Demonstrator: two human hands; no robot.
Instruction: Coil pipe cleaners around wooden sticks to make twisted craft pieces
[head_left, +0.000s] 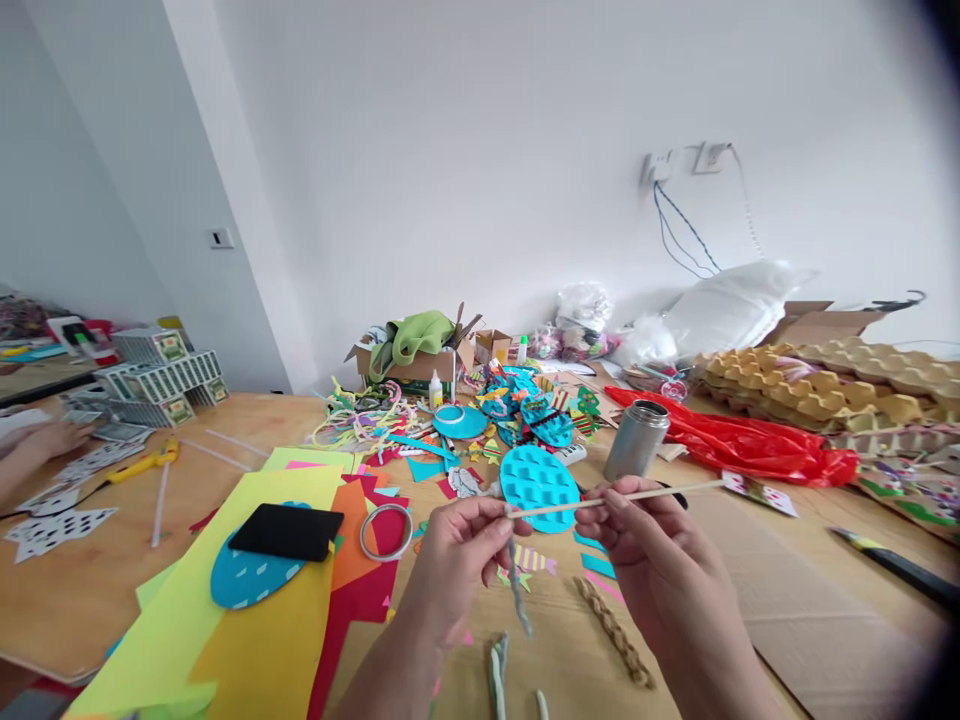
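Observation:
A thin pale stick is held nearly level above the table between my two hands. My left hand pinches its left end, where a grey strand, perhaps yarn or clay, hangs down below the fingers. The fingers of my right hand are closed around the stick's middle, and its far end sticks out to the right. Behind the hands lies a round blue disc with raised squares. Below them are a brown braided piece and pale grey-green strips.
A metal cup stands behind my right hand, near a red plastic bag and egg trays. A utility knife lies right. Coloured paper, a black phone and a tape roll lie left. Another person's hand is far left.

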